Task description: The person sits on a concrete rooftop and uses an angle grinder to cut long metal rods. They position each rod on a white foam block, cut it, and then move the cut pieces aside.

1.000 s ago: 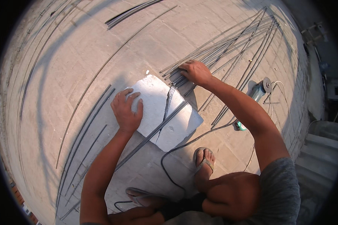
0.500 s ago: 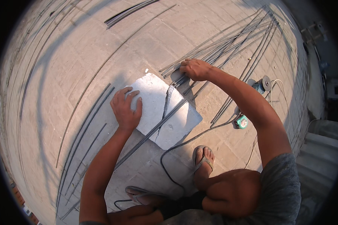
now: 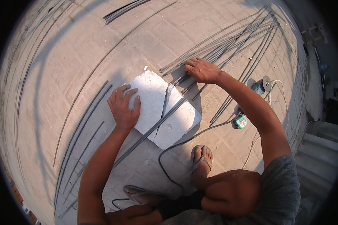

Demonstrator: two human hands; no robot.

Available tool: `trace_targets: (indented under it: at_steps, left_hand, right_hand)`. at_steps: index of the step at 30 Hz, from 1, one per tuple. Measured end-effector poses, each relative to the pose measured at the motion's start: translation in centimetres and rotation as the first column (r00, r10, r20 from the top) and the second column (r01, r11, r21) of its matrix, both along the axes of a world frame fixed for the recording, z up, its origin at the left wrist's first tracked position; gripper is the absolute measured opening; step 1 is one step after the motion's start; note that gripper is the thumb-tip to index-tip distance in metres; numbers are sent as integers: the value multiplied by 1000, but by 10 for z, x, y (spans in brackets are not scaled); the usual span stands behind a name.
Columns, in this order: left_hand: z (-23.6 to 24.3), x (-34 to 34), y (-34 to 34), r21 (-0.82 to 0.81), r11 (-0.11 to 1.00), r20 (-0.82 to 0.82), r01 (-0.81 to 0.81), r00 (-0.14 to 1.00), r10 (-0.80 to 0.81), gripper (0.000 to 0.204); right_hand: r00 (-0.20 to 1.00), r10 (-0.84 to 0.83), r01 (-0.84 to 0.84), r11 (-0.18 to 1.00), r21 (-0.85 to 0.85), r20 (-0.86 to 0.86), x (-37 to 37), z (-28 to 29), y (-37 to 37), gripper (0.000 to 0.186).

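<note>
A cracked white block (image 3: pixel 150 90) lies on the paving in front of me, split by a jagged crack. My left hand (image 3: pixel 124 107) rests on its left edge, fingers spread and holding nothing. Long grey steel rods (image 3: pixel 154 127) lie slantwise across the block over the crack. Beyond its upper right side, my right hand (image 3: pixel 203 70) reaches into a bundle of steel rods (image 3: pixel 223 47), its fingers curled down over them. The fingertips are partly hidden, so how many rods they grip does not show.
An angle grinder (image 3: pixel 260 86) and a green tape measure (image 3: pixel 240 121) lie at the right. A dark cable (image 3: pixel 161 161) curves past my sandalled foot (image 3: pixel 202 155). More rods (image 3: pixel 82 123) lie at the left, others (image 3: pixel 125 10) at the far side. Concrete steps (image 3: pixel 321 150) rise at right.
My right hand has shifted slightly to the right over the rods. My left hand stays on the block's left edge. The whole view has moved a little.
</note>
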State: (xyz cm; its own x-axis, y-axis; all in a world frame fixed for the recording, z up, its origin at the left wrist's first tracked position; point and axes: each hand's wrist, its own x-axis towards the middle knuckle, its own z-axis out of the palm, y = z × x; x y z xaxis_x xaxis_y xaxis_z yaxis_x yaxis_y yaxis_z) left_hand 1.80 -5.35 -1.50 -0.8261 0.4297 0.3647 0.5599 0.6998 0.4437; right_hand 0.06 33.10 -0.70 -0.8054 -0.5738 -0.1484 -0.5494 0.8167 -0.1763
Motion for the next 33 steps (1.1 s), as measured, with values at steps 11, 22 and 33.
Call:
trace_targets:
  at_steps: [11, 22, 33]
  left_hand:
    - [1, 0, 0, -10, 1000, 10, -13, 1000, 13, 27]
    - [1, 0, 2, 20, 1000, 23, -19, 1000, 19, 24]
    - [3, 2, -1, -7, 999, 47, -38, 998, 38, 26]
  right_hand:
    - [972, -72, 65, 997, 39, 223, -6, 31, -5, 23]
    - [994, 109, -108, 991, -80, 12, 7, 2, 9, 17]
    - [845, -272, 211, 961, 181, 460, 83, 59, 27, 28]
